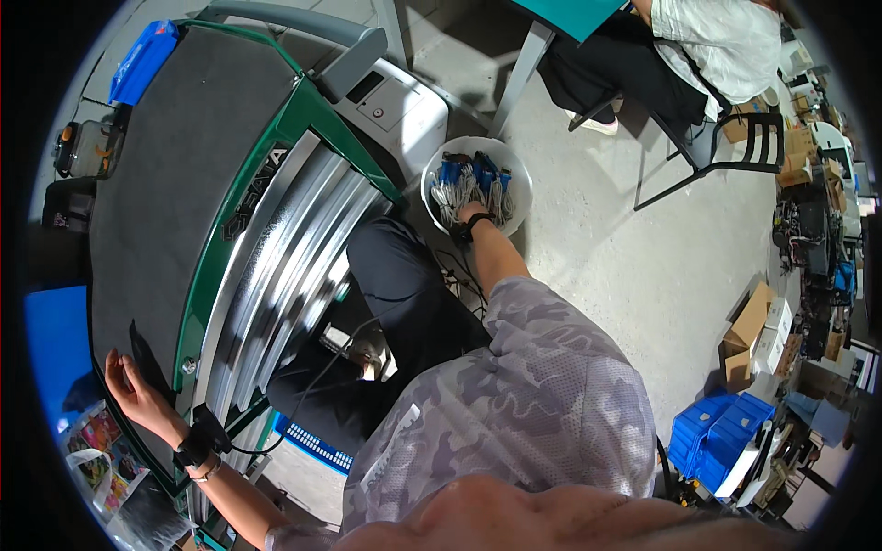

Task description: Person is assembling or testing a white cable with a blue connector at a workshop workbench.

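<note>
My right hand [471, 214] reaches into a white bucket [525, 188] on the floor. Inside the bucket lie several bundled grey cables [447, 195] with blue connectors [452, 171]. The fingers of that hand are hidden among the bundles, so I cannot tell whether they grip one. My left hand [140, 397] rests at the near end of a dark grey conveyor belt [152, 220], its fingers spread and nothing in them. A black band with a cord sits on the left wrist, and another black band circles the right one.
The conveyor's green frame [204, 248] runs along my left. A blue tray [145, 62] lies at the belt's far end. Ahead, a person sits on a black chair [749, 147] by a teal table [574, 14]. Blue bins [717, 433] and cardboard boxes [749, 335] stand on the right.
</note>
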